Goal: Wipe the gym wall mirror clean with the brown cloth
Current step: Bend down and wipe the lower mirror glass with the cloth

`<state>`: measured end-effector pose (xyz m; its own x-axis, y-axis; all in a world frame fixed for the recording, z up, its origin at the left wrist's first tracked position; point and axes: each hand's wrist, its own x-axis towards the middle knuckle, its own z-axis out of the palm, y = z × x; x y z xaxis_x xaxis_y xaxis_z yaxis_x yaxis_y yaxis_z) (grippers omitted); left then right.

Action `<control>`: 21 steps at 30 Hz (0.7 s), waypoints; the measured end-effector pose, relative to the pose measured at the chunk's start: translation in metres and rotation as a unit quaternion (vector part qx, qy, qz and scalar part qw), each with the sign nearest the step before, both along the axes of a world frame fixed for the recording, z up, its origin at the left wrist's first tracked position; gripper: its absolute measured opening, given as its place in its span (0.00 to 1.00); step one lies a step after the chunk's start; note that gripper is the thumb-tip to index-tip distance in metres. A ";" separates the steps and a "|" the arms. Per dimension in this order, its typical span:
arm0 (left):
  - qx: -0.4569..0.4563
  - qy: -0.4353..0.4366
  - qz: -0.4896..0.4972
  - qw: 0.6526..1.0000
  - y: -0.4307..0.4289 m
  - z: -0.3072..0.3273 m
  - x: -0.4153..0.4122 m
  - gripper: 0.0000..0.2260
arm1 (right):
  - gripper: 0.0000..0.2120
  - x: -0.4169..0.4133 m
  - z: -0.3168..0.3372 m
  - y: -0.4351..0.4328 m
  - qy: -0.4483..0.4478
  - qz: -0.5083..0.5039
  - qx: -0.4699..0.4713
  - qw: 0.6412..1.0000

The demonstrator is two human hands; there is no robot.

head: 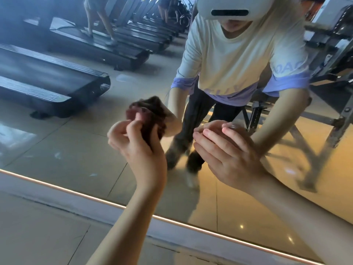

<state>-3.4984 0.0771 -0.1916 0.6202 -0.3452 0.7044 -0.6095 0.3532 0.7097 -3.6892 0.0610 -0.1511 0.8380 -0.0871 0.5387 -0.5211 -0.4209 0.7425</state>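
2 bare forearms rise from the lower edge of the frame toward the glass. The left hand (137,146) is turned palm-inward with its wrist bent, and its fingers and thumb are curled tight round the brown cloth (151,129), which is bunched into a dark wad above the palm. The right hand (227,152) is spread, with its fingers straight and close together, and it is laid against the mirror (76,146) so that its fingertips meet their own reflection. The 2 hands are apart, side by side at about the same height.

A copper-coloured strip (191,227) runs along the mirror's lower edge above a pale ledge, with floor tiles (38,226) below. The glass reflects a row of treadmills (47,77), a metal equipment frame (334,54) and the person's pale shirt (235,60). Faint white smudges (57,155) show on the glass, down to the left of the cloth.

The cloth sits at the glass, against its own reflection, left of the open hand and not touching it. Whether the wad actually presses on the surface cannot be told.
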 end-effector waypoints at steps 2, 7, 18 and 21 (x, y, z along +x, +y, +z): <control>0.008 0.028 0.014 0.999 0.000 0.008 -0.001 0.09 | 0.15 0.005 0.007 0.004 -0.027 0.016 0.018 0.999; 0.025 -0.067 -0.041 0.997 0.010 0.003 -0.013 0.10 | 0.14 0.027 0.044 -0.013 -0.115 0.050 0.028 0.992; 0.015 -0.026 -0.036 0.999 0.005 0.029 -0.004 0.07 | 0.11 0.026 0.046 -0.020 -0.039 0.039 -0.059 0.997; -0.020 0.011 0.005 1.000 -0.007 0.049 0.014 0.07 | 0.12 0.025 0.047 -0.018 -0.033 0.026 -0.055 0.998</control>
